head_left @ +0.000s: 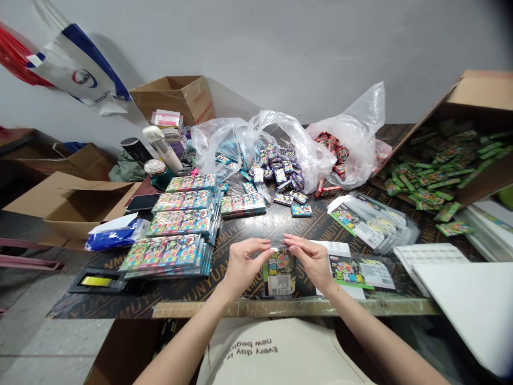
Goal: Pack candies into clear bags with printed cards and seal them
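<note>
A small printed plastic bag (280, 280) with a colourful black-and-green front stands in front of me at the table's near edge. My left hand (247, 267) pinches its upper left corner between thumb and fingers. At the upper right, my right hand (315, 264) is closed on the bag's top edge; whether anything is inside the bag, I cannot tell. Just right of that hand, another printed bag (348, 271) lies on white paper (355, 292). Stacks of wrapped colourful packs (164, 254) stand to the left. Several small boxes (301, 210) lie loose beyond my hands.
Clear bags of small boxes, one (356, 144) holding red ones, line the wall. A tilted carton (460, 117) of green packs stands right, near fanned printed bags (372, 219). Left are an open carton (88, 211), a bottle (162, 148) and a black tape dispenser (106, 280).
</note>
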`<state>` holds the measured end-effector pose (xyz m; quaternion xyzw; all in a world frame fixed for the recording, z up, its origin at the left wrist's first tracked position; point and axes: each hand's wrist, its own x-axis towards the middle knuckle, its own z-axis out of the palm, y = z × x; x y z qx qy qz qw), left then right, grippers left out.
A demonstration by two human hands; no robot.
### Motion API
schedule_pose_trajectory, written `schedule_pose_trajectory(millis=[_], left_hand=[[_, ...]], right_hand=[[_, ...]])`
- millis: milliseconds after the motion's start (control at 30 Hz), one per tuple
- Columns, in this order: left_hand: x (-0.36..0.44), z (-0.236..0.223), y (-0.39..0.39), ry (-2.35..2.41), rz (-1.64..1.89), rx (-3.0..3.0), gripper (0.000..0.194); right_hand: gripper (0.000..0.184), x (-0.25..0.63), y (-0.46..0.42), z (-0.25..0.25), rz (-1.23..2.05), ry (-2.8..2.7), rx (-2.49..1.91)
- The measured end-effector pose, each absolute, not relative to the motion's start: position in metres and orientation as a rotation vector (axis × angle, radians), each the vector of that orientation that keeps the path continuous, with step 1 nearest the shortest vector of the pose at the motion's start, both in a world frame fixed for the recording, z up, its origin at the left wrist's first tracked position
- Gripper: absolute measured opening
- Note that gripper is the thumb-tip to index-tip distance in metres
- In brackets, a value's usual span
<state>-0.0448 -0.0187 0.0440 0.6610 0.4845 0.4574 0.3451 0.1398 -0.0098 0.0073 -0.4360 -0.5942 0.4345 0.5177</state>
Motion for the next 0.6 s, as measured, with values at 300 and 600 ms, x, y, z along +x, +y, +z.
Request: schedule_pose_trajectory(millis=[300,600], left_hand=[[-0.044,0.055,-0.01,1.248,1.005,1.597,0.012],[-0.044,0.043,-0.023,1.197,1.142,2.136,0.007]], right_hand=[[0.019,0.15,0.005,0.036,1.276,-1.557,-1.102],[0.016,0.159,-0.01,0.02,0.84,-1.762,-0.965]])
